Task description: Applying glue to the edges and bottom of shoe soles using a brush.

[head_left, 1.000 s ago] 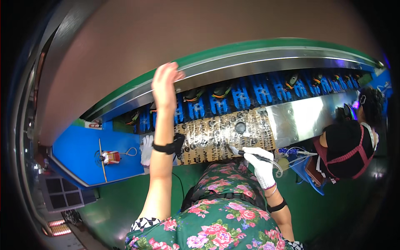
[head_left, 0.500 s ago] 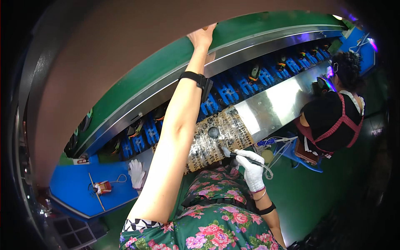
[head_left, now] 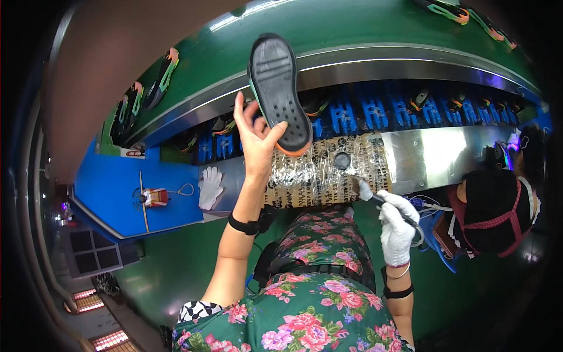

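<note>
Black lettering (head_left: 285, 201) on brown covering (head_left: 319, 182)

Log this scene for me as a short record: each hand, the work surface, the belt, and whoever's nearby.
Left hand: bare, gripping the lower end of a dark sole
Right hand: white-gloved, holding a pale-tipped brush
Work surface: brown printed covering, with a round dark object
Left of covering: loose white glove
Green belt: colourful-edged shoes
Nearby: co-worker, at right
</note>
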Tool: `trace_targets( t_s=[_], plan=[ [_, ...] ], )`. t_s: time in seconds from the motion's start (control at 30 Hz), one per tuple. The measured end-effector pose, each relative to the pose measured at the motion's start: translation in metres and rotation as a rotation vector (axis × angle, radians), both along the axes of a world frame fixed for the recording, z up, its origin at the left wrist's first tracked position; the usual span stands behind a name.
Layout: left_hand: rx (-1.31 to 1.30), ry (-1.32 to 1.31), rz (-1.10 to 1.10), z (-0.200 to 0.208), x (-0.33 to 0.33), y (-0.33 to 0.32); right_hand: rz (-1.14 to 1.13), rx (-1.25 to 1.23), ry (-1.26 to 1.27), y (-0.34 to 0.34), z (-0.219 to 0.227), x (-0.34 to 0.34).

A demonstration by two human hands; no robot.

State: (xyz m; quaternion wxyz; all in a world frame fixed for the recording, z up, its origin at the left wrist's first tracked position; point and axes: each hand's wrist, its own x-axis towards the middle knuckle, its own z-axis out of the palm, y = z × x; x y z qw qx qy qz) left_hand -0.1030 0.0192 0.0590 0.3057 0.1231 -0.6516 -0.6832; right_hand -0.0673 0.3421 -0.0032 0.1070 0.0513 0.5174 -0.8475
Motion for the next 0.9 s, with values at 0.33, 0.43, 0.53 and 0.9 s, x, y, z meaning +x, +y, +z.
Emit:
trace_targets(
  t_s=[0.33, 0.43, 0.53, 0.9],
  plan=[
    [1.222, -0.398, -0.309, -0.077, 0.049, 0.056, 0.126, 0.008, 0.395, -0.034, 0.067, -0.019],
    [1.405, -0.192, -0.585, -0.08, 0.057, 0.078, 0.128, 0.159, 0.525, -0.041, 0.077, -0.022],
    [1.234, -0.188, -0.62, -0.071, 0.059, 0.095, 0.159, 0.26, 0.659, -0.039, 0.082, -0.025],
    [1.327, 0.002, -0.726, -0.045, 0.058, 0.125, -0.001, 0.668, 1.025, -0.033, 0.09, -0.032]
  ],
)
